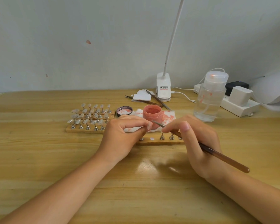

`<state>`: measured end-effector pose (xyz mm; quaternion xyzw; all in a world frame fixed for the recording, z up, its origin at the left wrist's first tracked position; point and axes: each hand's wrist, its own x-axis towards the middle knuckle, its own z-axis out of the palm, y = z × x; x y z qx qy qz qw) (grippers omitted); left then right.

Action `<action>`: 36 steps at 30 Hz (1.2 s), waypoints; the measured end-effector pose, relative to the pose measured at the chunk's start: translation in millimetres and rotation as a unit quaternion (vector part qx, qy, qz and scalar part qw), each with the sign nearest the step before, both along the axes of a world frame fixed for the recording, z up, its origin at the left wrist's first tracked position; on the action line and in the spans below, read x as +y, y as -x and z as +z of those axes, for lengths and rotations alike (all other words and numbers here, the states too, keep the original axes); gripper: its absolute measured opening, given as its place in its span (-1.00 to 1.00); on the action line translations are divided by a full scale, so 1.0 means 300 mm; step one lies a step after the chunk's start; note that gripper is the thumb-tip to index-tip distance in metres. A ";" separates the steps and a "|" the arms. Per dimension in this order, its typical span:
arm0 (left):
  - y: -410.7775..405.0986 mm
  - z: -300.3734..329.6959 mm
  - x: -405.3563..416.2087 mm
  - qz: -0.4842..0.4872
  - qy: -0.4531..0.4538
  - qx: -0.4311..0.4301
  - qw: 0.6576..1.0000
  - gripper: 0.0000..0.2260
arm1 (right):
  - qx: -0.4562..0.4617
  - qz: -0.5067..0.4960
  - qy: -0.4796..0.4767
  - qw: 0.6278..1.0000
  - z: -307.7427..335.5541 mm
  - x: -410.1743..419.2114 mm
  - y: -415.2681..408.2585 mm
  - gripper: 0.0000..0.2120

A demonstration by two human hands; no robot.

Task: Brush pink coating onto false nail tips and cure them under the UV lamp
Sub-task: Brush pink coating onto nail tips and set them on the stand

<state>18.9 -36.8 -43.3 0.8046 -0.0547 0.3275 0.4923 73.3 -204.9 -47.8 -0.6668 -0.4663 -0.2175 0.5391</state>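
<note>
Fingers (pixel 141 126) of my left hand (pixel 120 139) pinch one false nail tip (pixel 149 125) just in front of the open pink jar (pixel 152 113), while my right hand (pixel 199 143) grips the brush (pixel 223 156) like a pen, its point (pixel 153 121) almost touching the tip. That tip already looks pinkish, so I judge the coating stroke is under way.

Uncoated tips stand on their stands on the wooden rack (pixel 81 130) to the left; the nearer strip (pixel 158 141) under my hands has bare stands waiting. The UV lamp (pixel 271 88) sits well apart at the far right edge of the bench (pixel 39 151).

Risks as I see them: the pinch is small, so a firm stroke could flick the tip out or smear wet pink onto my fingertips. My left knuckles sit near the jar, and a careless pull back could knock it over onto the stained tissue (pixel 168 116). Carrying a wet tip across to the lamp, past the pump bottle (pixel 210 97), invites smudging.
</note>
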 end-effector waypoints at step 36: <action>0.019 0.018 -0.015 0.060 -0.003 0.044 0.997 -0.73 | 0.022 -0.017 0.010 1.000 0.000 0.006 -0.002 -0.45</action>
